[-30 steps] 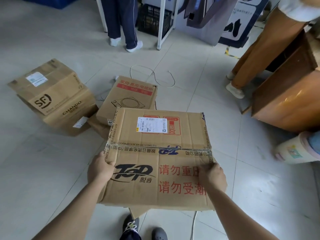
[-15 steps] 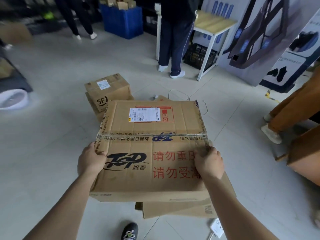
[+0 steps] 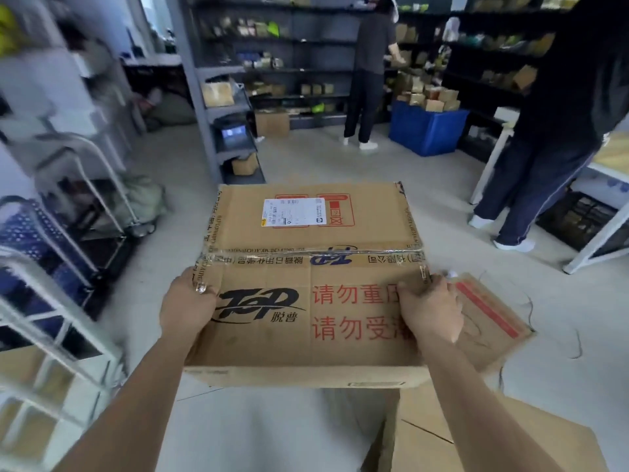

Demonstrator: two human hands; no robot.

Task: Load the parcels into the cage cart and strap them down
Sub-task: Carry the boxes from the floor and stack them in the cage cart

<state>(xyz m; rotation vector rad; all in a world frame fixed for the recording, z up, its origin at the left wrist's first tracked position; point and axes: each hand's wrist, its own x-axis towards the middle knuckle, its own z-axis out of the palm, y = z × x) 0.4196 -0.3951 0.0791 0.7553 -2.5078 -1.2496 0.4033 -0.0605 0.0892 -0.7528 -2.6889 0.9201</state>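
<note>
Shelving (image 3: 306,63) fills the back wall. Two other people stand there: one at the shelves (image 3: 367,73), one on the right (image 3: 558,131).

A white metal frame (image 3: 68,338) sits low on the left, badly blurred. My guess is it's the cage cart, with brown cardboard showing behind its bars. There's a second wheeled frame (image 3: 102,199) further back, and I can't tell what it is.

Three parcels are clearly in view:
- The carried parcel (image 3: 309,284) is held level, off the floor, dead centre, label side up.
- One parcel (image 3: 493,321) lies on the floor just right of it.
- A third parcel (image 3: 476,444) is at bottom right.

Both hands are on the carried parcel. The left grip (image 3: 185,306) clamps its left edge and the right grip (image 3: 430,310) its right edge, thumbs on top. The fingers are hidden, presumably curled under.

Key geometry:
- The cart frame lies left of the parcel, so the left grip is the nearer one.
- The tape seam runs grip to grip, so the long axis is probably left-right.
- The next move is likely a swing left, leading with the short end.

No strap is visible, and strapping is not yet started.
</note>
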